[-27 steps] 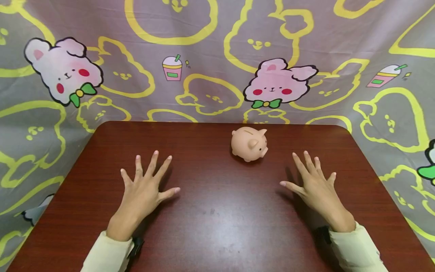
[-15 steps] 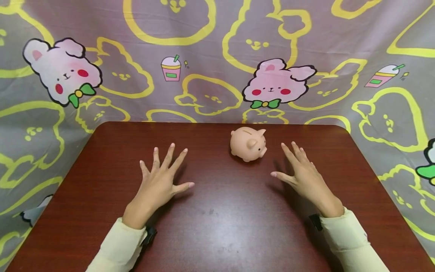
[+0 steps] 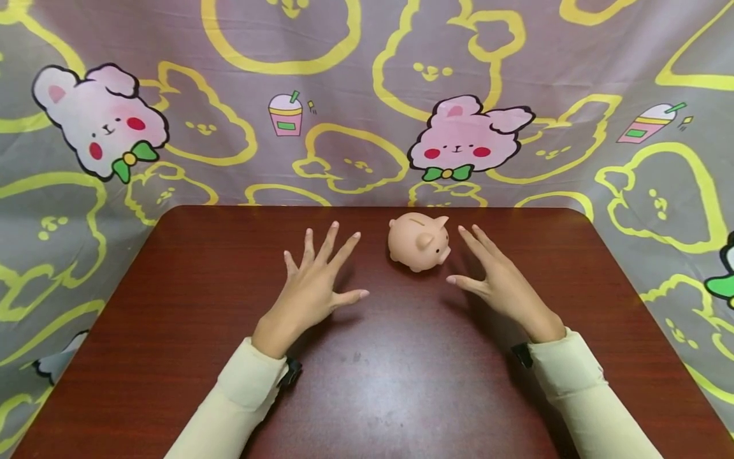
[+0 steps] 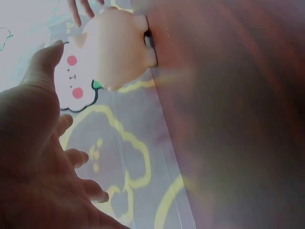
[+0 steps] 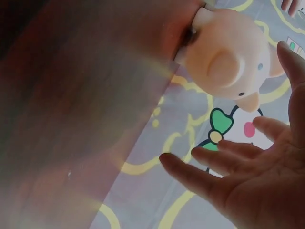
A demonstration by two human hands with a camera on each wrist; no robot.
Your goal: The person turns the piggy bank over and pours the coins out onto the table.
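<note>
A peach-pink piggy bank (image 3: pixel 417 243) stands upright near the table's far edge, its coin slot on top and its snout turned to the right. My left hand (image 3: pixel 312 290) is spread to the left of it, fingers apart and touching nothing. Just right of the snout, my right hand (image 3: pixel 504 287) has its fingers stretched out, a small gap from the pig. In the left wrist view the piggy bank (image 4: pixel 121 50) shows its rear side beyond the thumb. The right wrist view shows the face of the piggy bank (image 5: pixel 228 57) beyond my right hand (image 5: pixel 257 176).
The dark red-brown wooden table (image 3: pixel 367 382) has rounded far corners. Behind it and along both sides hangs a grey curtain (image 3: pixel 355 83) with yellow outlines and cartoon rabbits. A black strap (image 3: pixel 290 371) sits at the left cuff, another black strap (image 3: pixel 522 354) at the right.
Both hands have moved forward and inward toward the piggy bank, the left going right and the right going left. The piggy bank has stayed in place.
</note>
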